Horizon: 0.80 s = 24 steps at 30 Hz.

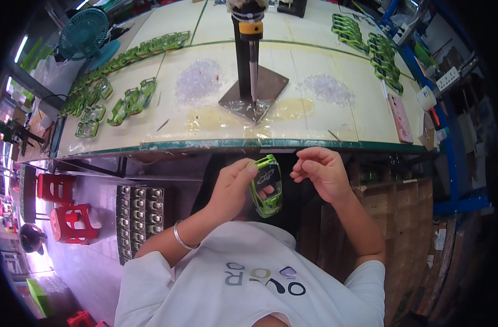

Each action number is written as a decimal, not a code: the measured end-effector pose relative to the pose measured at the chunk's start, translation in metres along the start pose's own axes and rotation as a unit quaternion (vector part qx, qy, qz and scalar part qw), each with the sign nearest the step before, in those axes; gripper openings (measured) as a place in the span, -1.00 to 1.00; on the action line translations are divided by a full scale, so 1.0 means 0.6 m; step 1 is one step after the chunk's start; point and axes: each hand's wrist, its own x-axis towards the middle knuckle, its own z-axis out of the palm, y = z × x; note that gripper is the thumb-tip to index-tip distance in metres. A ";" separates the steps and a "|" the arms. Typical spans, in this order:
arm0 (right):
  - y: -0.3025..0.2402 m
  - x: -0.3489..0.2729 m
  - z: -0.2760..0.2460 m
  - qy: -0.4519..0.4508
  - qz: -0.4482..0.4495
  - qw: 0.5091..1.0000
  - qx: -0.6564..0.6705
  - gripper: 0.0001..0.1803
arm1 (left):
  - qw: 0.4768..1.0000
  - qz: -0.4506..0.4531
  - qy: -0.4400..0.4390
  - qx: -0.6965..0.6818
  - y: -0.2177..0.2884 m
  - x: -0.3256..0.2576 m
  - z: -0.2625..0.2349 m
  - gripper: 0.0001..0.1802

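The left hand [236,184] pinches a green plastic frame [270,207] by its edge — maybe to keep its middle free. The right hand [322,170] curls nearby — holding what, I can't tell.

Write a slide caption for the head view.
Left hand holding a green frame before a worktable; right hand near the frame.

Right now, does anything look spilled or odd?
Perhaps the yellowish patches by the plate: they stand out on the pale bench, though I can't tell stain from tape. Clear bits lie loose in two heaps, maybe deliberately. No damage shows on the green case in your left hand.
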 end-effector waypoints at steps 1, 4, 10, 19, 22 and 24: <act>0.002 -0.003 0.000 0.005 0.002 1.000 0.002 -0.80 | 1.000 0.001 -0.002 0.007 0.003 -0.002 0.004 -0.68; 0.000 -0.005 -0.001 -0.001 0.010 1.000 -0.010 -0.83 | 1.000 -0.002 -0.005 0.022 0.011 -0.007 0.014 -0.71; 0.007 -0.004 0.012 -0.006 -0.061 0.996 -0.057 -0.85 | 0.999 0.002 -0.013 0.037 0.014 -0.010 0.025 -0.74; 0.018 -0.015 0.028 0.007 -0.063 0.997 -0.035 -0.85 | 0.978 0.067 -0.028 0.196 0.010 -0.009 0.035 -0.76; 0.018 -0.016 0.031 0.005 -0.055 0.998 -0.031 -0.85 | 0.976 0.071 -0.024 0.206 0.003 -0.009 0.034 -0.76; 0.020 -0.017 0.032 0.008 -0.055 0.998 -0.026 -0.85 | 0.975 0.070 -0.022 0.210 -0.002 -0.008 0.034 -0.76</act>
